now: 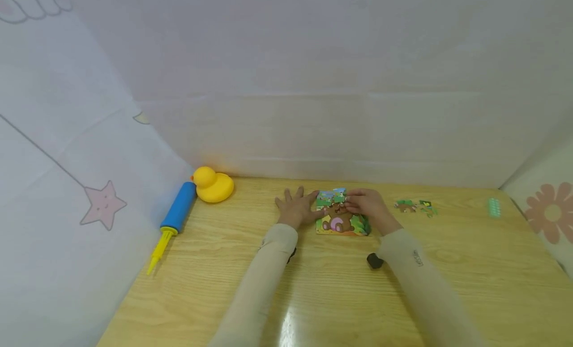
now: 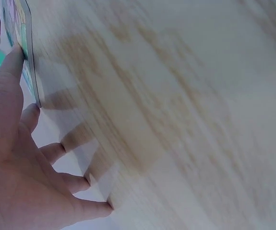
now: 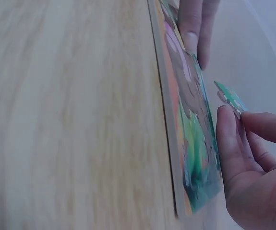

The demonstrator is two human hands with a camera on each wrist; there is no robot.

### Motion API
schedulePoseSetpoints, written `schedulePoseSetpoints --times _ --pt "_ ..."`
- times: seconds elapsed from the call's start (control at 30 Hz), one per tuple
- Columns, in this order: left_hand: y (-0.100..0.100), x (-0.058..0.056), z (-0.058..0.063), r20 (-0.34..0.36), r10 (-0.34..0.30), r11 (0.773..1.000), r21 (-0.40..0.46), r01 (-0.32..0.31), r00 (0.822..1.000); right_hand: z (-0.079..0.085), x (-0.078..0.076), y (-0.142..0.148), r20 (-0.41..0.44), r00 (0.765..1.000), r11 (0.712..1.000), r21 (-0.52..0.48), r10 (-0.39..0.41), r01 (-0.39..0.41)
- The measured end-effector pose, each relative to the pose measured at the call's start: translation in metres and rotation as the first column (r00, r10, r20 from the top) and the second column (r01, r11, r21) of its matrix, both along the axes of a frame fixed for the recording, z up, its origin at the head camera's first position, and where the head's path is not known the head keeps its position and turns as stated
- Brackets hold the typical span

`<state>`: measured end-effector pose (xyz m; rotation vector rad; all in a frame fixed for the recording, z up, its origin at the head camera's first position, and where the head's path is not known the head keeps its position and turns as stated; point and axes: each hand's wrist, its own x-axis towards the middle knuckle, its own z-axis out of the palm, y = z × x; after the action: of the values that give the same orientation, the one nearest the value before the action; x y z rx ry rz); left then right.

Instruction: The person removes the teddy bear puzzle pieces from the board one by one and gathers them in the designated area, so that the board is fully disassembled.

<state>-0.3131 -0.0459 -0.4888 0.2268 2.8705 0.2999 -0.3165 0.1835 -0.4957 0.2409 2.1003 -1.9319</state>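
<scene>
A jigsaw puzzle board (image 1: pixel 341 224) with a brown bear picture lies flat on the table. My left hand (image 1: pixel 296 208) is spread at its left side, the thumb on the board and the other fingertips on the wood. In the left wrist view that hand (image 2: pixel 37 167) has straight, parted fingers by the board's edge (image 2: pixel 30 57). Above the board's right part, my right hand (image 1: pixel 368 206) pinches a puzzle piece (image 3: pixel 231 97) between thumb and fingertips, tilted up off the board. The right hand (image 3: pixel 258 163) hides the board's upper right part in the head view.
Several loose puzzle pieces (image 1: pixel 406 206) lie to the right. Farther right is a pale green ridged item (image 1: pixel 494 207). A yellow toy duck (image 1: pixel 215 186) and a blue and yellow hand pump (image 1: pixel 179 208) lie at the left. A pale cloth wall (image 1: pixel 313 128) borders the table's back.
</scene>
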Motion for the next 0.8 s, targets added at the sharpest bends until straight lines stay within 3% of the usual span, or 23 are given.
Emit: schedulePoseSetpoints --times 0.2,0.57,0.8 --pt "-0.001 0.001 0.000 0.004 -0.006 1.000 0.006 0.006 1.000 0.004 0.005 0.023 -0.022 1.000 0.999 -0.052 0.010 -0.011" --pt "-0.001 0.000 -0.002 -0.005 -0.007 1.000 0.016 0.007 1.000 0.006 0.016 0.071 0.025 0.999 0.987 -0.156 -0.020 0.024" --pt "-0.001 -0.001 -0.002 -0.006 -0.006 1.000 0.005 0.006 1.000 0.009 0.023 0.097 0.005 1.000 0.998 -0.058 -0.022 0.022"
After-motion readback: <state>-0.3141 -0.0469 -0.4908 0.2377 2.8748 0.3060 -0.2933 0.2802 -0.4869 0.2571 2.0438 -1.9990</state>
